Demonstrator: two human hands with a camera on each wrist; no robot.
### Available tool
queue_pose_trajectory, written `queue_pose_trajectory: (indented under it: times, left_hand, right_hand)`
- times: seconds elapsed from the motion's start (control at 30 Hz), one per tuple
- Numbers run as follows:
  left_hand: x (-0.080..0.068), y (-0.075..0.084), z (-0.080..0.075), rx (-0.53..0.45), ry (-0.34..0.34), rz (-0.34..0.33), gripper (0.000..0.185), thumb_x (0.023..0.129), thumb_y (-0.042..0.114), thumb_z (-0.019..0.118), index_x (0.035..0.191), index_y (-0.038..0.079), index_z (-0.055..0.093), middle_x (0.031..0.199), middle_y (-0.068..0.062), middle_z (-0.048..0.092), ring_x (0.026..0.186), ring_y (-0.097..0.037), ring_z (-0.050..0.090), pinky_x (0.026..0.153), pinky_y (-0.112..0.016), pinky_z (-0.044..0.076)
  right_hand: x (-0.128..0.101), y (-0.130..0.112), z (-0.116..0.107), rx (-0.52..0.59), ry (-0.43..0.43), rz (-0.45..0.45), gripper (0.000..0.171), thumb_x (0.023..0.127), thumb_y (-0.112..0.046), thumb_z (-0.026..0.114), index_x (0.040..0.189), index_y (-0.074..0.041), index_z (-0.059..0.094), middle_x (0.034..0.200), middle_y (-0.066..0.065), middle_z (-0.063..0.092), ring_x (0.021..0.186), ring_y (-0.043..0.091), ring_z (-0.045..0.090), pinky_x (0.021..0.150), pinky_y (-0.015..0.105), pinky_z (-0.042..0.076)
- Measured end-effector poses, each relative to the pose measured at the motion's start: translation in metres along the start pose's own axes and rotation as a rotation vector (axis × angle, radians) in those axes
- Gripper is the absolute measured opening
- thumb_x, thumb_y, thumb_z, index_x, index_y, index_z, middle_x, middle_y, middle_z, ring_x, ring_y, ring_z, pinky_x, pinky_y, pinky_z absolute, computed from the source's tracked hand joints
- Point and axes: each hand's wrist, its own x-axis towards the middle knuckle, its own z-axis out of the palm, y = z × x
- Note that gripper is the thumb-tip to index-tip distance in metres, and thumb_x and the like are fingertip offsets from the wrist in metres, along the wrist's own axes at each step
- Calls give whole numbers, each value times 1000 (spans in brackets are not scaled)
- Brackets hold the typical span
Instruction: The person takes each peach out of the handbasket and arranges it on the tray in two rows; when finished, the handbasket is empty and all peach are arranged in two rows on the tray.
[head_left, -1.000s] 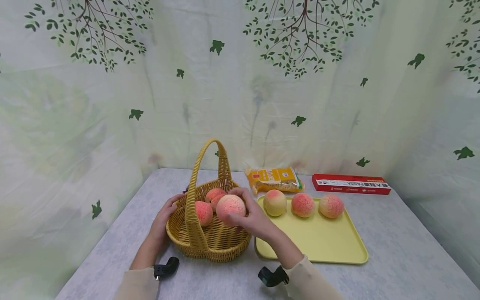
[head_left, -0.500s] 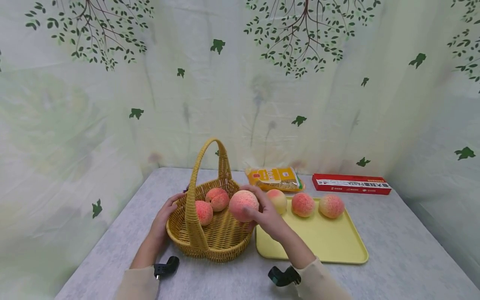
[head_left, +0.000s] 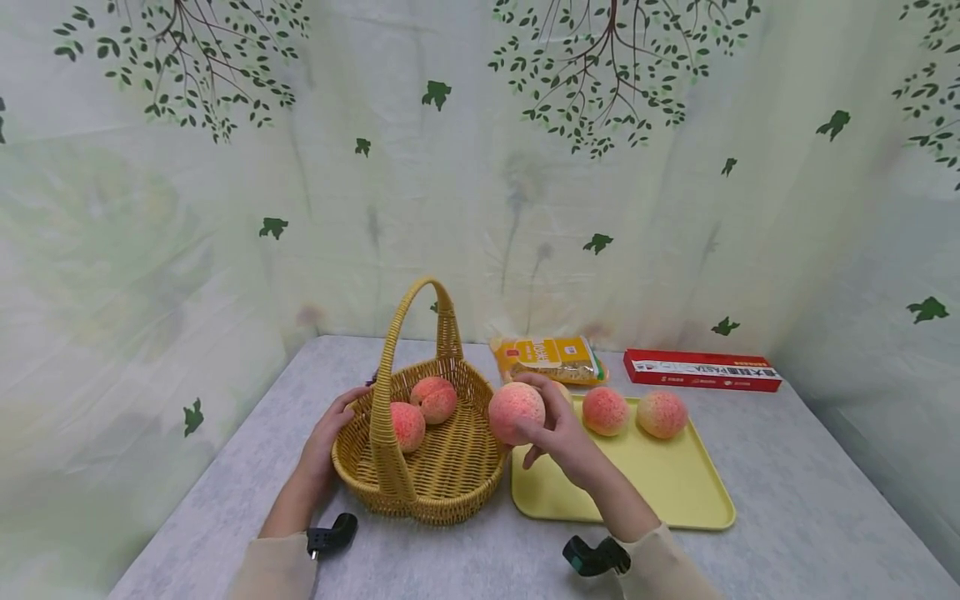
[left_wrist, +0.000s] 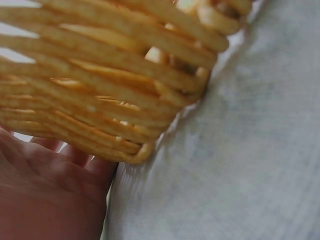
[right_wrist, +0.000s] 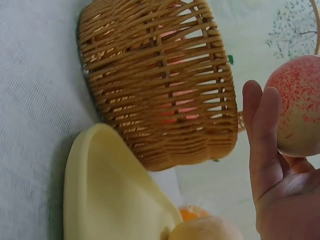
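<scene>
My right hand (head_left: 551,425) holds a pink peach (head_left: 516,412) in the air above the gap between the wicker basket (head_left: 450,487) and the yellow tray (head_left: 660,492). The right wrist view shows that peach (right_wrist: 299,105) against my fingers (right_wrist: 264,135), with the basket (right_wrist: 160,80) and tray (right_wrist: 107,195) below. Two peaches (head_left: 422,412) lie in the basket. My left hand (head_left: 327,437) rests flat against the basket's left wall; the left wrist view shows the palm (left_wrist: 45,195) beside the weave (left_wrist: 100,85). Two peaches (head_left: 633,412) sit on the tray's far side, and a third is mostly hidden behind my right hand.
A yellow food packet (head_left: 547,357) and a long red box (head_left: 701,369) lie at the back of the grey table (head_left: 810,517), behind the tray. The basket's tall handle (head_left: 416,333) arches over it. A curtain with printed leaves hangs round the table.
My right hand has carried the peach up out of the basket and rightward toward the tray. The left hand and basket have stayed put.
</scene>
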Motion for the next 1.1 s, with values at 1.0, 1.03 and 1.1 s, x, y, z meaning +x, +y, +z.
queue_pose_trajectory:
  times: [1.0, 1.03, 1.1]
  left_hand:
    - [1, -3, -1, -15, -26, 78, 39, 109, 28, 31, 145, 15, 42, 133, 22, 50, 117, 8, 53, 96, -10, 43]
    - [1, -3, -1, -17, -26, 81, 39, 109, 28, 31, 144, 15, 42, 133, 21, 50, 117, 8, 53, 96, -10, 43]
    - [1, -3, -1, -15, -26, 86, 38, 109, 27, 31, 144, 16, 43, 133, 21, 50, 116, 7, 54, 96, -10, 43]
  right_hand:
    - [-21, 26, -33, -152, 24, 125, 70, 90, -16, 74, 145, -22, 32, 131, 17, 50, 77, 32, 71, 64, 39, 58]
    - [-21, 27, -34, -175, 30, 138, 69, 89, -18, 75, 143, -22, 33, 132, 18, 49, 76, 30, 70, 66, 39, 58]
    - [-22, 29, -35, -227, 40, 157, 66, 87, -22, 77, 140, -21, 36, 133, 17, 47, 75, 28, 69, 69, 38, 59]
